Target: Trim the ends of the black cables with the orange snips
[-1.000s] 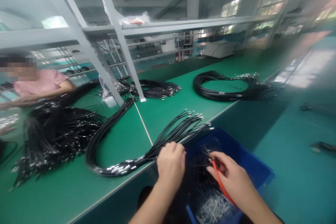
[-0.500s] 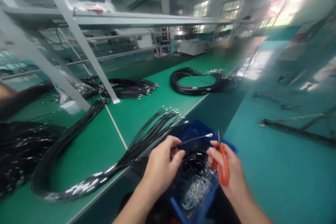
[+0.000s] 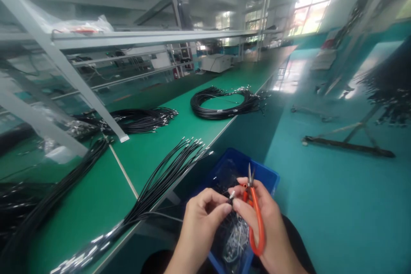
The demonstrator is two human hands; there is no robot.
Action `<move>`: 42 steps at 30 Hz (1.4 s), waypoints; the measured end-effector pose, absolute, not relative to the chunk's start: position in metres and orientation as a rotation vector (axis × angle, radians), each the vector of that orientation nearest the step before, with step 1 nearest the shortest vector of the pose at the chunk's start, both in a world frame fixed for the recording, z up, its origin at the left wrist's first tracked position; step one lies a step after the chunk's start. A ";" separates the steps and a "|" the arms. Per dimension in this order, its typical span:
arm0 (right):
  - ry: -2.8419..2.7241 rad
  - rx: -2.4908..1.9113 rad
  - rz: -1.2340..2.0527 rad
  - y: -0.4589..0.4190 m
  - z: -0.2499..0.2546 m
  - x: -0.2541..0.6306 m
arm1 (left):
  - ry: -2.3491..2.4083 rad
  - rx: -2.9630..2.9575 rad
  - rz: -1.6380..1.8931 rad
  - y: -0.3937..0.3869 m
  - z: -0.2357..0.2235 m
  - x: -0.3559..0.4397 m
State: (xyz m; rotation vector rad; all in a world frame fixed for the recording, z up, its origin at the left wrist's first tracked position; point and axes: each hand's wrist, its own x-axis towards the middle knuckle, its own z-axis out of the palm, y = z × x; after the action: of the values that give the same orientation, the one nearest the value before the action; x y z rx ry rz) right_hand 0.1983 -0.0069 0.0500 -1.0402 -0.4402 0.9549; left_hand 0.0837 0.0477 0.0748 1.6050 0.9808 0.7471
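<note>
My left hand (image 3: 204, 218) pinches a thin black cable close to its silvery end fitting (image 3: 231, 195). Holding orange-handled scissors (image 3: 257, 222), my right hand (image 3: 271, 214) has its thumb and fingertips at the same cable end. The scissors' short blades point up and stand slightly apart, clear of the cable. Below both hands is a blue bin (image 3: 271, 173) with clear plastic scraps (image 3: 236, 239) inside. To the left, a bundle of black cables (image 3: 167, 171) lies along the bench edge, its metal-tipped ends fanned out.
On the green bench (image 3: 154, 150) lie a coiled cable bundle (image 3: 208, 113) and another bundle (image 3: 138, 120) behind a shelf post (image 3: 93, 107). A white box (image 3: 216, 63) stands farther back. At right, a metal stand's foot (image 3: 349, 145) rests on the floor.
My hands have come together at the cable end, which earlier stuck out free from my left hand. The scissors' blades have parted slightly. The view has swung to the right.
</note>
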 end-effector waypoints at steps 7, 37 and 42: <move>-0.392 -0.914 1.018 0.002 0.059 0.193 | 0.842 1.334 0.722 0.048 0.079 0.080; -0.341 -0.811 1.287 0.003 0.064 0.172 | 0.836 1.363 0.898 0.046 0.076 0.072; -0.321 -0.701 1.360 0.001 0.055 0.174 | 0.645 1.108 0.789 0.054 0.079 0.070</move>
State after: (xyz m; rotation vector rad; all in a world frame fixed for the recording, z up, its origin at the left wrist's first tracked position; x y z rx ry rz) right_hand 0.1736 0.0014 0.0548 -0.7006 -0.3212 1.3603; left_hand 0.0695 0.0540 0.0790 1.1077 0.6447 0.7892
